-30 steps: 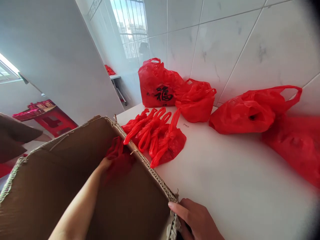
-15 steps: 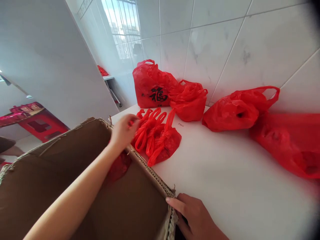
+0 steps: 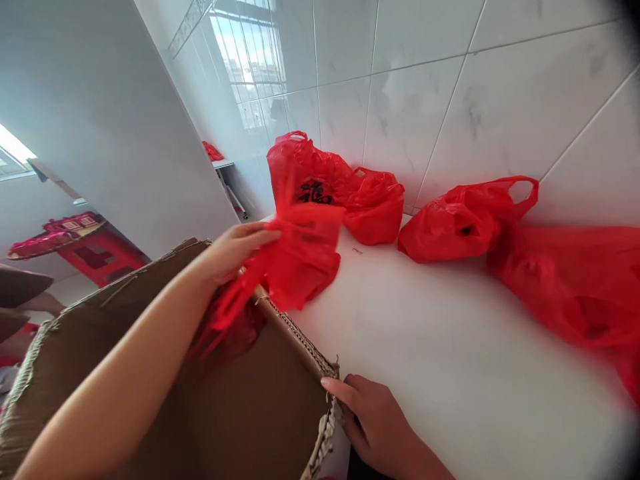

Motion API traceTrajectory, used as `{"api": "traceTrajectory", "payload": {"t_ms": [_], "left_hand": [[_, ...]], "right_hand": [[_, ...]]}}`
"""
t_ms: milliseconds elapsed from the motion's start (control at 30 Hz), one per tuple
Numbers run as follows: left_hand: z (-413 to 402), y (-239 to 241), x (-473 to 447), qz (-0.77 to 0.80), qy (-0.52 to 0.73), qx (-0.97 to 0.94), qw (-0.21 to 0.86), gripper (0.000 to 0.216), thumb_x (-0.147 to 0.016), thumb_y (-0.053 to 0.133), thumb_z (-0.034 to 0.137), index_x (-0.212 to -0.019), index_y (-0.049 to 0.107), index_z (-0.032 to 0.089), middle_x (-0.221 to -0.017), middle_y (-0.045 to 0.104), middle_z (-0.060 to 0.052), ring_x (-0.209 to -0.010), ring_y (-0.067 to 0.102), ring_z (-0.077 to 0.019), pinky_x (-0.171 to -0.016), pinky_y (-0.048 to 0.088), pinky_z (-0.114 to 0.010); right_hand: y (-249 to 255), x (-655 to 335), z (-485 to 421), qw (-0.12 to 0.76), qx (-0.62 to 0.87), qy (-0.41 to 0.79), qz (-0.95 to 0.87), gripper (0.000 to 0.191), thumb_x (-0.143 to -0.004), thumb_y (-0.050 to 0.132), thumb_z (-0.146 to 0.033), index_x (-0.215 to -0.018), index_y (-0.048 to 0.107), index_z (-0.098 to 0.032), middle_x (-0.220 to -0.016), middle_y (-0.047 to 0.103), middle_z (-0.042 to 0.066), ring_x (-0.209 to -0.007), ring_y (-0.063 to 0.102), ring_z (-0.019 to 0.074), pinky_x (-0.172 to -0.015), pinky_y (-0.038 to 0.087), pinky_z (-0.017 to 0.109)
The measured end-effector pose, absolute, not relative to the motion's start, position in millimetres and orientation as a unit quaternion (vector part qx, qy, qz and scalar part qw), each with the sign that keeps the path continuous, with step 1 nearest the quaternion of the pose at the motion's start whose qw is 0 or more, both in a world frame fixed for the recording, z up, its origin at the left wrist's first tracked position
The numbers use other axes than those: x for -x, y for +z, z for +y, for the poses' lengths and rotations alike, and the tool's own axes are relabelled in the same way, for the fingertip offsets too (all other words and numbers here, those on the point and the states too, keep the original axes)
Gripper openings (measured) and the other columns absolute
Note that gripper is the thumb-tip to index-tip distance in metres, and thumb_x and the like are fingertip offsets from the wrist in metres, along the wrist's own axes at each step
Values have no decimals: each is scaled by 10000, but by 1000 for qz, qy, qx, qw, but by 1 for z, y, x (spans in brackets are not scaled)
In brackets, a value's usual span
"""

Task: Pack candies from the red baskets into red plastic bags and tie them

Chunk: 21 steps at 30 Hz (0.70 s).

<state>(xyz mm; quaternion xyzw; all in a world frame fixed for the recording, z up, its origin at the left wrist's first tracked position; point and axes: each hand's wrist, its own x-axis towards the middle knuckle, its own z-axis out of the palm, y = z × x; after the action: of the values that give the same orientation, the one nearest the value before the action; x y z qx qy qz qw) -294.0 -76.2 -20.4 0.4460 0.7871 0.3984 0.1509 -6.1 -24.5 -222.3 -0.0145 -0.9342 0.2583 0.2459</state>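
My left hand [image 3: 239,248] is closed on red plastic bags [image 3: 307,250] at the far edge of a cardboard box [image 3: 270,400]. Motion blurs the bags; some hang over the table side, and their strips trail across the rim into the box. More red plastic shows inside the box beneath my hand, partly hidden by my wrist. With thumb and fingers, my right hand [image 3: 367,410] grips the box's near right corner, where the cardboard edge is torn and ragged.
A white table [image 3: 425,347] meets a tiled wall. Along the wall stand a red bag with a black character [image 3: 287,167], a smaller red bag [image 3: 375,207], a bag with a loop handle [image 3: 450,223] and another red bag [image 3: 570,267]. A red stool [image 3: 107,250] is at left.
My left hand has taken hold of the red bags and lifted them off the table, toward the box rim. My right hand stays on the box corner.
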Motion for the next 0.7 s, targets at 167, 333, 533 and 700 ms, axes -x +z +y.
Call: {"api": "traceTrajectory", "payload": {"t_ms": [167,333,533,700], "left_hand": [[-160,-30,335,767,572,-174,233,550,-795,509,563,-1158,620,165,-1060,725,-68,-939,669,-250,-757,561,-352],[-214,-127,366,799,473,-139,343,564,-730,548,595,-1164,604,240,-1089,729,-24,-977,675,-276,-828,526,-393],[-216,-247,370,803,408,-99,424,292,-837,614,399,-1020,660,177,-1074,702,-75,-986,661,-233,-849,526,-386],[-200,-323,371,854,382,-86,343,323,-886,580,339,-1148,589,150,-1140,616,-77,-961,621,-222,-805,534,-412]], "right_hand": [[-221,6,-24,240,12,286,-928,570,-820,386,-68,-1347,378,-288,-759,547,-2,-611,502,146,-560,372,244],[-222,5,-23,239,10,297,-925,566,-829,398,-66,-1349,383,-288,-750,544,-6,-597,497,138,-550,364,239],[-223,6,-23,246,0,296,-923,550,-845,400,-71,-1350,368,-286,-740,547,-1,-587,518,139,-544,401,234],[-226,10,-19,272,-17,286,-919,567,-834,432,-84,-1357,347,-288,-741,574,6,-554,533,140,-503,425,224]]}}
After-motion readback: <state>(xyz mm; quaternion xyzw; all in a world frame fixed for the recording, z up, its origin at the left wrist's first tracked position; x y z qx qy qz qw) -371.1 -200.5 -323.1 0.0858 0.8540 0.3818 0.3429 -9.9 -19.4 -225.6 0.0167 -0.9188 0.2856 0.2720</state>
